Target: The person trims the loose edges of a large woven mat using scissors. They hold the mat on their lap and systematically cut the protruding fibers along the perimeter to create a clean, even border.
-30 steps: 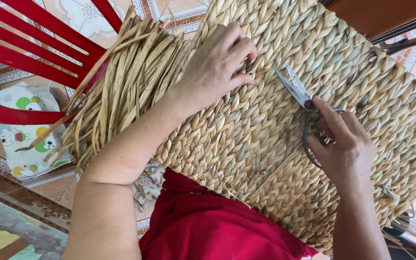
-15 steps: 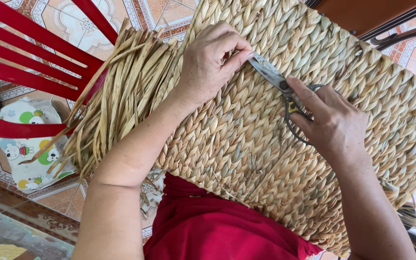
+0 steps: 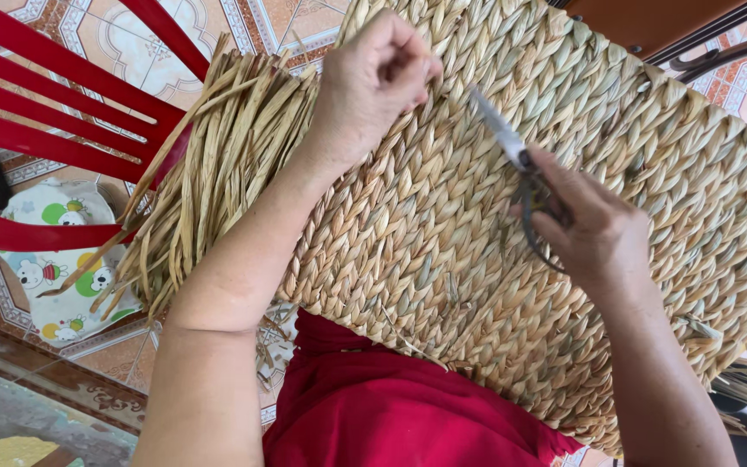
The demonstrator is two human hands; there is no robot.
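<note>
I see my left hand (image 3: 372, 86) pinched shut on a stray fibre of the woven seagrass panel (image 3: 477, 259) across my lap, right hand (image 3: 590, 229) gripping scissors (image 3: 512, 151) (blades barely parted). Best to keep the fibre taut and snip flush against the weave.

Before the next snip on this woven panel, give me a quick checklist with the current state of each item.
1. Scissors held in right hand: ok.
2. Blade tips pointed at the spot beside the left hand: ok.
3. Left hand fingers pinched on the woven panel: ok; whether they hold a stray strand, cannot tell.
4. Left fingers out of the blades' path: not ok, the tips are close.
5. Blades open or shut: cannot tell.
6. Loose strand ends at the panel's edge away from the scissors: ok.
</note>
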